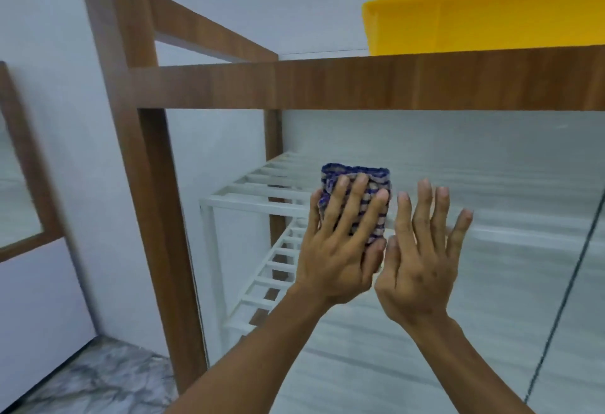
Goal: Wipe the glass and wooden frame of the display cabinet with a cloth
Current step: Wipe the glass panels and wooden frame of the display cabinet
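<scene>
A display cabinet fills the view, with a brown wooden frame (360, 86) and a large glass front (491, 184). My left hand (340, 240) presses a folded blue-and-beige striped cloth (360, 177) flat against the glass, below the top rail, fingers spread over it and thumb under its lower edge. Just to its right, my right hand (422, 256) lies flat near the glass with fingers apart and nothing in it. The two hands almost touch at the thumbs.
Behind the glass stands a white slatted rack (258, 197) with two shelves. A yellow box (491, 17) rests on the cabinet top at the right. A dark vertical seam (563, 295) crosses the glass at right. Marble floor (98, 377) shows at lower left, beside a white wall.
</scene>
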